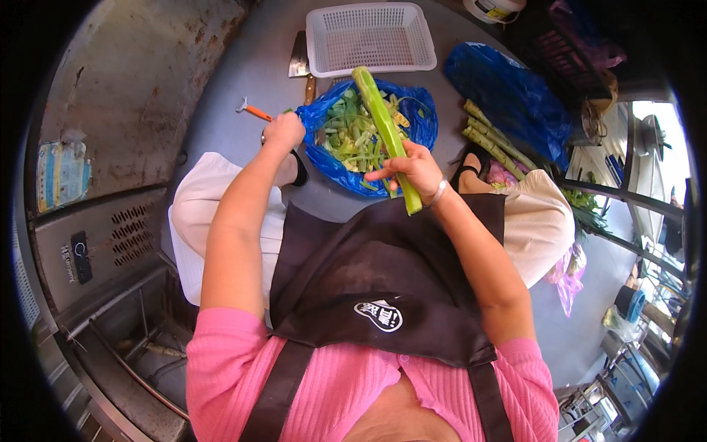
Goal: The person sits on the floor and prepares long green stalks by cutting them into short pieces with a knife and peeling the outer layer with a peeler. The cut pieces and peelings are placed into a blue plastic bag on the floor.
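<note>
My right hand (pixel 417 171) holds a long, peeled green vegetable stem (pixel 381 124), likely celtuce, near its lower end, above a blue plastic bag (pixel 422 108). The bag lies spread on the floor and contains green and pale peelings and leaf scraps (pixel 353 138). At the bag's left edge my left hand (pixel 284 132) is closed, with bunched blue plastic against its fingers; a small green bit shows just above them. A peeler with an orange handle (pixel 258 113) lies on the floor just left of that hand.
A white perforated plastic basket (pixel 371 67) stands beyond the bag, beside a cleaver (pixel 299 58). More unpeeled stems (pixel 486 138) lie at right near another blue bag (pixel 508 94). A rusty metal appliance (pixel 121 99) rises at left; my feet flank the scraps.
</note>
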`<control>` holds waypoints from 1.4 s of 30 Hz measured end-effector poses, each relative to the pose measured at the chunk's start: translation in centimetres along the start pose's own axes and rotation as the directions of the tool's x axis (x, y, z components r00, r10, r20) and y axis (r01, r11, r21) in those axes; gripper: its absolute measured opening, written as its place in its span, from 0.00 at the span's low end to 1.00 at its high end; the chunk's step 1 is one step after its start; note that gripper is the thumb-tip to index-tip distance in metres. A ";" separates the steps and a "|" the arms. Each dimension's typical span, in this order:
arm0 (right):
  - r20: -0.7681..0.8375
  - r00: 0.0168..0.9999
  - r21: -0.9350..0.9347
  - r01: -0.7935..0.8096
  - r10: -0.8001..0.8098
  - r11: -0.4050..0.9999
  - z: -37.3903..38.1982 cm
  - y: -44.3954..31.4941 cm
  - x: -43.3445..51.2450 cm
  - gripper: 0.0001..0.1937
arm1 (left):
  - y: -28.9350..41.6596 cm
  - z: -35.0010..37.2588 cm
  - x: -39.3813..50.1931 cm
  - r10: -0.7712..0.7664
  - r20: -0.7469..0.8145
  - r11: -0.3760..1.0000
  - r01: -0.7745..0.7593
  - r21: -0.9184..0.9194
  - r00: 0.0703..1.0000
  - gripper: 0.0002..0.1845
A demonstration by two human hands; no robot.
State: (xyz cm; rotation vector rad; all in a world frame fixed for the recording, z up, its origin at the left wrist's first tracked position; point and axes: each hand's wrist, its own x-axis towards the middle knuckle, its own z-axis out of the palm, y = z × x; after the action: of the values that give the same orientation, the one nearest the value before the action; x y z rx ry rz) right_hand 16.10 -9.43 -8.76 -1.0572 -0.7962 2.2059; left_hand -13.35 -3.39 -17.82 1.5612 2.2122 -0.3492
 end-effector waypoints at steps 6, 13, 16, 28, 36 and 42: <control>-0.009 0.987 0.132 -0.157 0.160 0.979 -0.3 0.5 -4.1 0.07 | 6.8 -2.9 -3.6 0.368 -0.377 0.797 -0.497 -0.344 0.850 0.22; -0.020 0.975 0.033 -0.222 0.223 0.974 0.7 0.7 -7.8 0.07 | 14.5 -1.8 -12.5 0.730 -0.415 0.454 -0.839 -0.299 0.543 0.17; -0.031 0.970 0.014 -0.243 0.243 0.970 0.8 -0.1 -9.6 0.13 | 14.5 -0.8 -11.4 0.757 -0.403 0.429 -0.856 -0.287 0.515 0.18; -0.018 0.979 0.235 -0.192 0.202 0.953 0.1 -2.0 -18.1 0.29 | 7.4 2.8 1.9 0.247 0.114 0.969 -0.243 -0.041 0.962 0.17; -0.088 0.979 0.179 -0.168 0.185 0.970 -0.6 -0.6 -15.5 0.17 | 8.2 7.0 2.5 0.264 0.305 0.959 -0.216 -0.184 0.915 0.21; -0.214 0.975 -0.010 -0.062 0.059 0.998 -1.2 0.8 -10.9 0.09 | 9.7 4.5 -2.1 0.448 0.188 0.888 -0.412 -0.203 0.874 0.19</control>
State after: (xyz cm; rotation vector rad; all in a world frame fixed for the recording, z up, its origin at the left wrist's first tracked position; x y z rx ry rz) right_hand 22.70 -17.22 -4.71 -1.3164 -0.6958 2.0931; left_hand -2.83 -3.81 -20.52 1.7685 1.6146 -0.2001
